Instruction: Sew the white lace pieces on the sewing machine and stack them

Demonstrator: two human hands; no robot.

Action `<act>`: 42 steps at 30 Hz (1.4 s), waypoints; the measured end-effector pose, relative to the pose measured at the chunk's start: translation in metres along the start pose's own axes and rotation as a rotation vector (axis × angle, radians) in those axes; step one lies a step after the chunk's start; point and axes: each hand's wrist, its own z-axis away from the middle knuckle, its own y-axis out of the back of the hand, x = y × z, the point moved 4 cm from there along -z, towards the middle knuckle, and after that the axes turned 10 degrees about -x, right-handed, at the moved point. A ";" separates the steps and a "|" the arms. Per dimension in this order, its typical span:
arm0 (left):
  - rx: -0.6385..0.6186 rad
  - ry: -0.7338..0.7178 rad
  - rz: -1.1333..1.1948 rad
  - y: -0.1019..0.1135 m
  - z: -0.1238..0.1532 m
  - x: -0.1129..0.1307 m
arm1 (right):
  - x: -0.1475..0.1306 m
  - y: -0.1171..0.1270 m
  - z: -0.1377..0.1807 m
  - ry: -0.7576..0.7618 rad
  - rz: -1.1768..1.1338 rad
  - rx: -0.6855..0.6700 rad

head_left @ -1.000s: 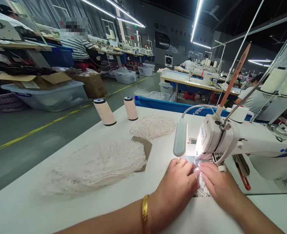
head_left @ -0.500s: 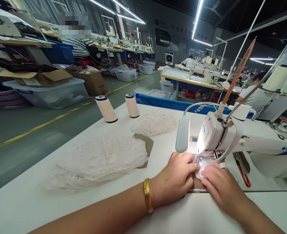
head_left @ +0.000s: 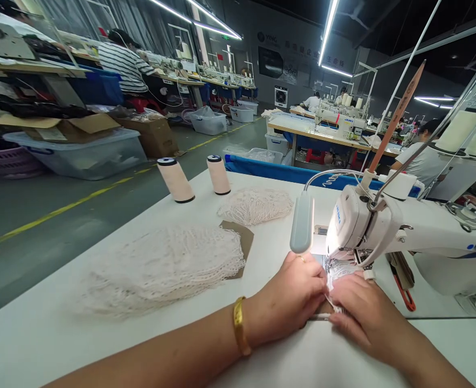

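Observation:
A small piece of white lace lies under the needle area of the white sewing machine, lit by its lamp. My left hand, with a gold bangle on its wrist, pinches the lace edge just left of the needle. On the other side, my right hand has its fingers bent over the lace, its thumb toward the table's front. Fingers partly cover the lace. Left of my hands a large stack of cream lace pieces lies on brown card, with a smaller lace pile behind it.
Two peach thread cones stand at the table's far left edge. A grey lamp head hangs left of the machine. Orange-handled scissors lie beneath the machine arm. Other people sit at sewing stations beyond the aisle.
My left hand has shifted slightly, and the lace edge now trails down between both hands. My right hand has moved slightly left and down, its fingers more bent.

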 end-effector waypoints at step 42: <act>0.008 -0.059 -0.235 0.002 -0.004 -0.004 | 0.017 -0.007 -0.002 -0.143 0.112 0.032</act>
